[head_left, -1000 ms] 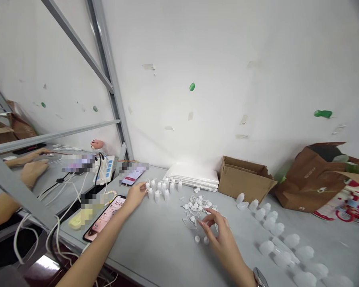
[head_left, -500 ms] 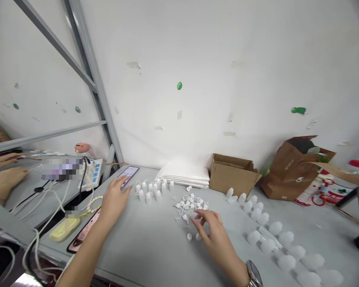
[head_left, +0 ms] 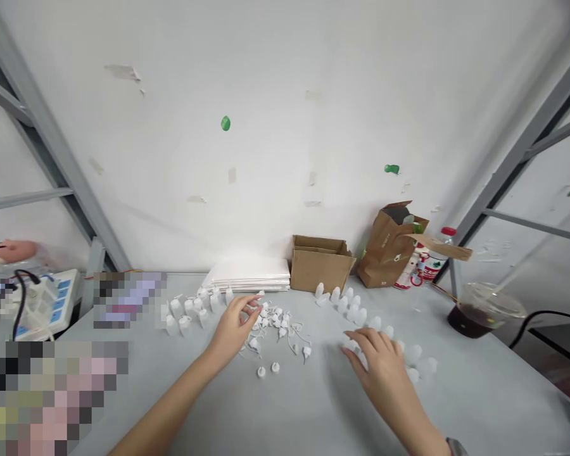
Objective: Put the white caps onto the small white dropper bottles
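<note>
My left hand is at the left edge of a pile of small white caps with thin straps. Its fingers are bent and the thumb looks apart from them; I make out nothing in its grasp. Over a row of small translucent white bottles on the right reaches my right hand, thumb and fingers spread around a gap. Some bottles are hidden behind it. Several capped small bottles stand to the left of the pile. Two round white caps lie nearer to me.
Against the wall are a stack of white sheets, an open cardboard box and a brown paper bag. A plastic cup of dark drink stands at the right. At far left are a power strip with cables and a blurred phone.
The view has turned right. My left hand has gone from beside the capped bottles to the cap pile. My right hand has left the pile and moved over the translucent bottles.
</note>
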